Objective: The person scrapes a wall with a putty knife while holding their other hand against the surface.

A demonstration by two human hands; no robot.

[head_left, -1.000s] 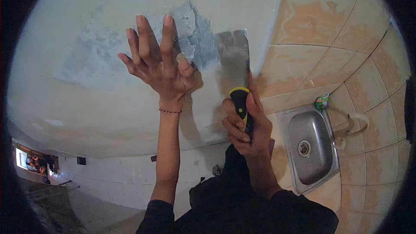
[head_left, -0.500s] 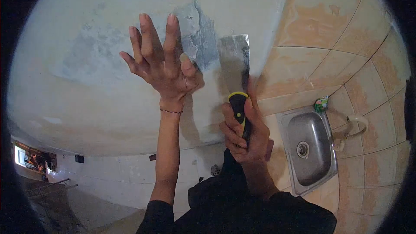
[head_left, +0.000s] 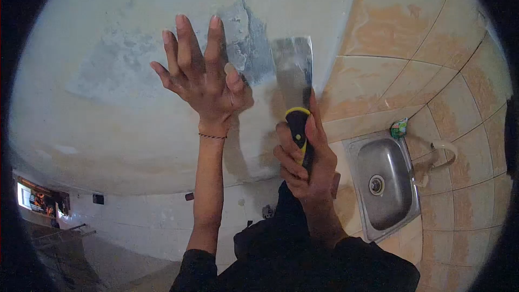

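Note:
My right hand (head_left: 305,154) is wrapped round the black and yellow handle of a putty knife (head_left: 292,70). Its wide metal blade points up, close over the pale wall (head_left: 135,124) and just right of a rough grey patch (head_left: 254,43). That patch has bare, flaked plaster with a ragged raised edge. My left hand (head_left: 208,75) is spread open with its fingers pointing up, holding nothing. It overlaps the grey patch in this view, and a thin braided band circles the wrist.
At the right a steel sink (head_left: 386,189) is set in a tiled counter, with a pale tap (head_left: 440,157) beside it. A small green packet (head_left: 399,128) lies at the sink's corner. Orange-and-cream tiles (head_left: 389,27) cover the adjoining wall. A window (head_left: 24,194) shows at far left.
My right hand and the putty knife have shifted slightly up, and the blade's face now catches more light. My left hand stays nearly in place.

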